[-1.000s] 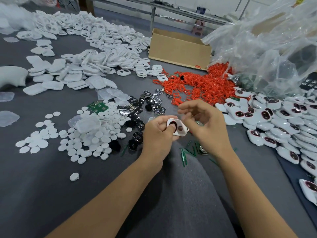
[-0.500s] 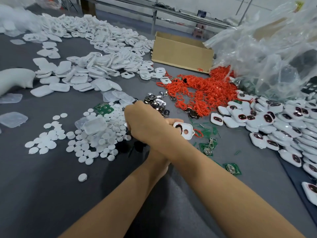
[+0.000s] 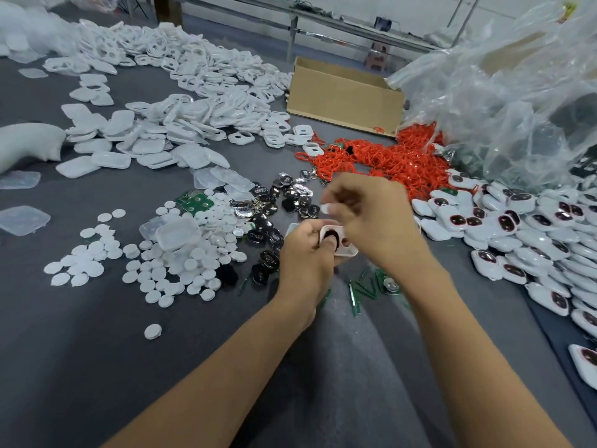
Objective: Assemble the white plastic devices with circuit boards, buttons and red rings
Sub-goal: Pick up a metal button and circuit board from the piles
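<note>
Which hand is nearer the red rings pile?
Right. The right hand, pinching a white button, is just in front of the red rings; the left hand grips the white shell nearer the person, farther away.

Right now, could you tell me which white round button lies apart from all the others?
The lone white button on the grey table, nearest the person, well clear of the main scatter.

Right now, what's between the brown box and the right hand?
In the head view, a heap of red rings lies between the cardboard box and the right hand.
</note>
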Available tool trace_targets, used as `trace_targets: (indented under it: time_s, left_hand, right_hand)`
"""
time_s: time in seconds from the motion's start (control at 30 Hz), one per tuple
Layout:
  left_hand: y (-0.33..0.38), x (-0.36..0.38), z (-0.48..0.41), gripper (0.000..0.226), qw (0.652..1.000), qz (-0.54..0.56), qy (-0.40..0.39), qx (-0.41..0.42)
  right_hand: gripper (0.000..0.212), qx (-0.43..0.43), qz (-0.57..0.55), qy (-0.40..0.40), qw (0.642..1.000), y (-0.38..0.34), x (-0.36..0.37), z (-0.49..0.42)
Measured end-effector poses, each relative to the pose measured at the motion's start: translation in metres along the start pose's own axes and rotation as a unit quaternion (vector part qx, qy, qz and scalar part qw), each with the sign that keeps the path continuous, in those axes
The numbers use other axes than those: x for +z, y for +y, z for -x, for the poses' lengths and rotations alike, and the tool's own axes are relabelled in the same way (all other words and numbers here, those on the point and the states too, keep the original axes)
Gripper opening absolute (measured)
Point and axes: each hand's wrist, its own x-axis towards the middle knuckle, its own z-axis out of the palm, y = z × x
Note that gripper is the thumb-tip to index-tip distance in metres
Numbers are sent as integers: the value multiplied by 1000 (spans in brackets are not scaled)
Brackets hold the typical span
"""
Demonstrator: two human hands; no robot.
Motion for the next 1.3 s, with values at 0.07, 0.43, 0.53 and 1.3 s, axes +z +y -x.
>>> trace_targets:
  time_s: [0.07,0.43,0.53,1.3]
  left_hand:
    - [2,0,1,32,1000,9,-3,4]
    - [-13,5,-8,24,999,-32,22,-6]
    - [-14,5,-8,24,999,-35,29,-7]
    - [-12,1,-4,33,1000,12,14,15]
  right_hand:
    - [23,18,9,8,1000,18,-9,13]
    - [24,52,47,10,997,40,9,29]
    - [21,69,34,25,997,40,10,29]
    - [23,164,-65,40,983,43,11,32]
